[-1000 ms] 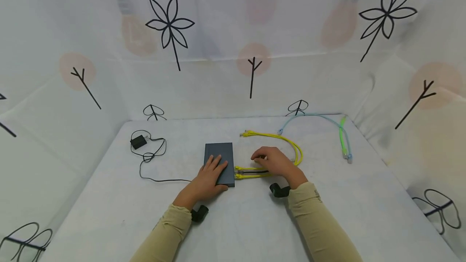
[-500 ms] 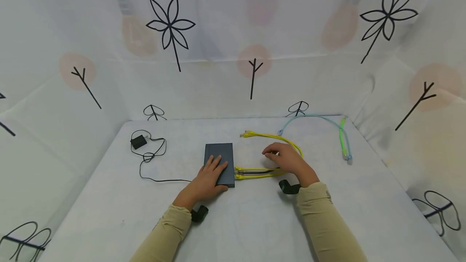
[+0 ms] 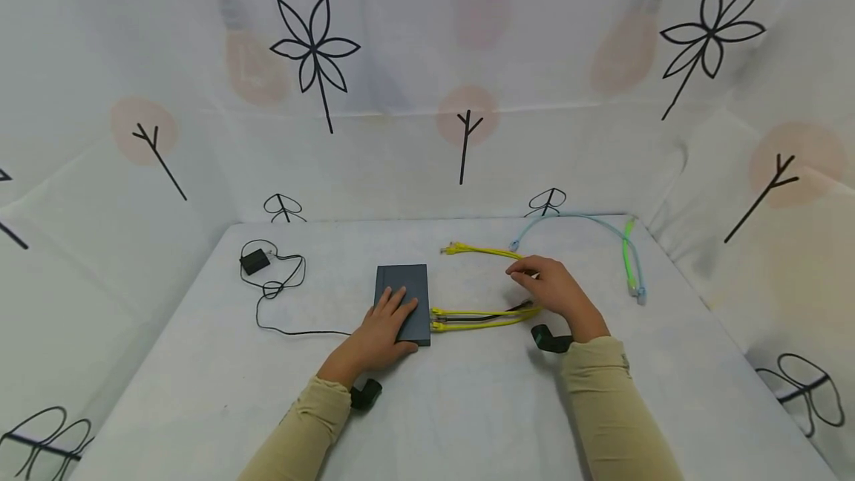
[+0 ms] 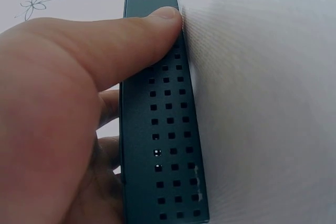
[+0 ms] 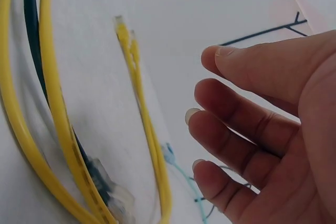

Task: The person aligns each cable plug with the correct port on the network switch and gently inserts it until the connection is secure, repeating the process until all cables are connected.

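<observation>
A dark blue metal network switch [image 3: 410, 279] lies flat on the table. My left hand [image 3: 375, 332] rests on its top with fingers spread; in the left wrist view the thumb [image 4: 142, 30] presses on the switch's perforated side. Yellow network cables [image 3: 484, 326] and a black cable [image 5: 32, 40] run out from the switch's right edge. The black cable has a clear plug [image 5: 119, 199] at its end. My right hand [image 3: 554, 289] is over the bend of the yellow cables, hiding part of it. Its fingers are loosely bent with nothing between them.
A black power adapter [image 3: 254, 261] with a looped cord lies at the left, its cord leading toward the switch. The yellow cables' other plugs [image 3: 456, 248] lie behind. A light blue cable [image 3: 604, 221] and a green cable [image 3: 629, 258] lie at the back right.
My right hand has moved right and slightly back, away from the switch, uncovering more of the cables and the black cable's end. My left hand has stayed on the switch.
</observation>
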Demonstrator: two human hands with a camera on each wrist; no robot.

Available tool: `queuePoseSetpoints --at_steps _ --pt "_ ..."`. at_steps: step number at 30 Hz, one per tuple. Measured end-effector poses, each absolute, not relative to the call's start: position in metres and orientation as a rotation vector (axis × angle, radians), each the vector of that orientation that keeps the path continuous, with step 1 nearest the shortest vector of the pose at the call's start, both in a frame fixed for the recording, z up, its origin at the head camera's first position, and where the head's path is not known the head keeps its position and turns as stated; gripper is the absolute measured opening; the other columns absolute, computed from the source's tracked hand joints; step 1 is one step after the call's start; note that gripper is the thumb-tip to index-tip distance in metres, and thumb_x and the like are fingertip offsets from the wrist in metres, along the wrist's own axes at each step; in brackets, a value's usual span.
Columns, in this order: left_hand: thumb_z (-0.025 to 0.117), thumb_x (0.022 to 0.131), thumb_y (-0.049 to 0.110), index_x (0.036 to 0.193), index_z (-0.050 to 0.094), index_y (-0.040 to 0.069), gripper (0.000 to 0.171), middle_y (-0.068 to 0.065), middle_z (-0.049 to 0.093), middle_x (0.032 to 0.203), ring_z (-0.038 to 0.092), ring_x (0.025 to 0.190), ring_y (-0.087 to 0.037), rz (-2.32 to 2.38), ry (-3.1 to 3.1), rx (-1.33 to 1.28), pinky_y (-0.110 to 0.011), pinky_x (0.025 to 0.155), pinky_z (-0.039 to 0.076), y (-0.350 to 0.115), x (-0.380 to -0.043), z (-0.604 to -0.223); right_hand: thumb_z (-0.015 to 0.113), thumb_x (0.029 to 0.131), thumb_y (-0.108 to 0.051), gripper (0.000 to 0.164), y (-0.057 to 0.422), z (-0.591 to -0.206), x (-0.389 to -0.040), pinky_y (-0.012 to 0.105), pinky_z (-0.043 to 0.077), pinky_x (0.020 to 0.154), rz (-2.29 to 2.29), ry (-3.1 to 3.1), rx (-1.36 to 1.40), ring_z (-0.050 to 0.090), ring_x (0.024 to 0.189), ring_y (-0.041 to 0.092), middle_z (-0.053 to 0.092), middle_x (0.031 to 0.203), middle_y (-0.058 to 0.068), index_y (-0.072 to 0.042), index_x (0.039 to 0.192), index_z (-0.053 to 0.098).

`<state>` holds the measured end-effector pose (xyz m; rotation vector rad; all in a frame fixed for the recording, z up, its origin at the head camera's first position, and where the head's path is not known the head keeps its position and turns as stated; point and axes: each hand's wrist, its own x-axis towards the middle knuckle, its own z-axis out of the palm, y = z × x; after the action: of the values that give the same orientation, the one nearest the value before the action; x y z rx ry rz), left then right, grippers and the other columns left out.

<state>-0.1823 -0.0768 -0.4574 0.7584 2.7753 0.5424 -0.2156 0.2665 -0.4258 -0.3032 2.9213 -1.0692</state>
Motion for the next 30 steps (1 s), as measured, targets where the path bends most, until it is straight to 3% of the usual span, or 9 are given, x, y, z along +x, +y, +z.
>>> queuePoseSetpoints --at_steps 30 --pt "0.064 0.091 0.044 0.155 0.027 0.019 0.078 -0.009 0.011 0.164 0.002 0.151 -0.036 0.532 2.781 0.746 -0.061 0.115 0.021 -0.077 -0.183 -0.461 0.046 0.102 -0.04 0.04 0.323 -0.426 -0.21 0.052 0.047 0.087 -1.097 3.007 -0.007 0.049 0.121 0.04 0.054 0.137 0.018 -0.012 0.126 0.062"
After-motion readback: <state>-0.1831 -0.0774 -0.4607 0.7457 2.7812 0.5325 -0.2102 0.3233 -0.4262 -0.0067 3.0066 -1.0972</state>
